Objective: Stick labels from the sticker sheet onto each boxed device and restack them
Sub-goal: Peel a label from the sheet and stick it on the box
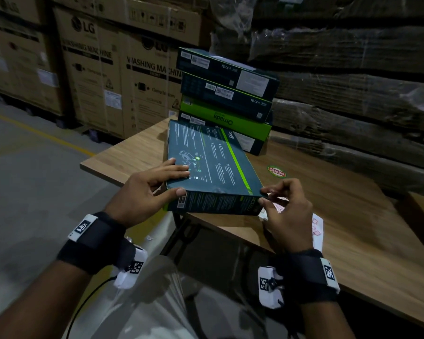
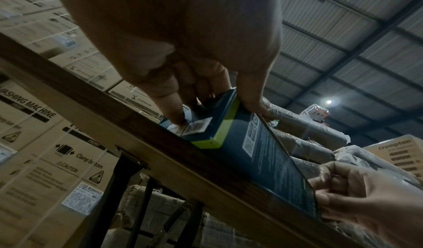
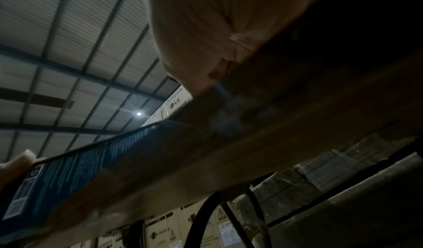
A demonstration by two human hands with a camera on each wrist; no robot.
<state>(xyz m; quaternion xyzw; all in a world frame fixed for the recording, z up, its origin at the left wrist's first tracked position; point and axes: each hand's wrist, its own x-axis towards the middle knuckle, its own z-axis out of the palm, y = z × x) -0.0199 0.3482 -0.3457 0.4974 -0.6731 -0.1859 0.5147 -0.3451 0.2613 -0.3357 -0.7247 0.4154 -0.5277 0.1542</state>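
A flat dark teal device box (image 1: 213, 162) with a green stripe lies at the table's near edge, its near end overhanging. My left hand (image 1: 182, 181) grips its near left corner, fingers flat on top and thumb on the side face; the left wrist view shows the same box (image 2: 263, 152) held in that grip. My right hand (image 1: 266, 195) pinches the near right corner with curled fingers. The white sticker sheet (image 1: 316, 228) with red-outlined labels lies on the table, partly hidden under that hand. A stack of boxed devices (image 1: 227, 94) stands behind.
The wooden table (image 1: 353, 228) carries a round red and green sticker (image 1: 276, 171) to the right of the box. Large LG washing machine cartons (image 1: 96, 69) stand beyond the table on the left. Plastic-wrapped flat cartons (image 1: 353, 69) fill the right background. Grey floor lies to the left.
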